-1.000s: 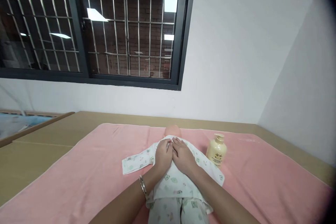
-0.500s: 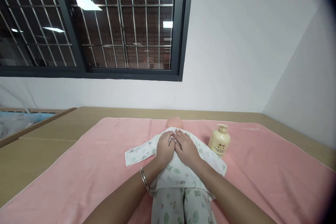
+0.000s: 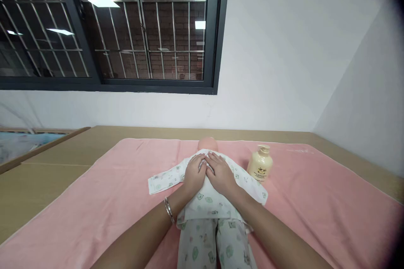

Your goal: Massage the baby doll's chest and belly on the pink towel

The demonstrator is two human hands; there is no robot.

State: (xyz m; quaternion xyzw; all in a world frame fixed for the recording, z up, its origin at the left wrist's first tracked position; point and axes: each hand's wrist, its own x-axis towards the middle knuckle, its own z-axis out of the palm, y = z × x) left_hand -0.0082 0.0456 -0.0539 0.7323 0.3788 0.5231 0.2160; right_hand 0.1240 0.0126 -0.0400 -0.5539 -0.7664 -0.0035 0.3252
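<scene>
A baby doll point(image 3: 207, 143) lies on its back on a pink towel point(image 3: 104, 201), dressed in a white printed top point(image 3: 164, 180) and matching trousers point(image 3: 202, 246). My left hand point(image 3: 193, 173) rests flat on the doll's chest, a metal bangle on its wrist. My right hand point(image 3: 221, 174) lies flat beside it, fingertips meeting near the collar. Neither hand grips anything. Only the top of the doll's head shows.
A cream pump bottle point(image 3: 260, 168) stands upright on the towel just right of the doll. The towel covers a tan surface point(image 3: 47, 176) against a white wall. A barred window point(image 3: 126, 29) is above left.
My hands stay pressed on the doll's chest, shifting only slightly. The view has tilted down, showing more of the doll's trousers.
</scene>
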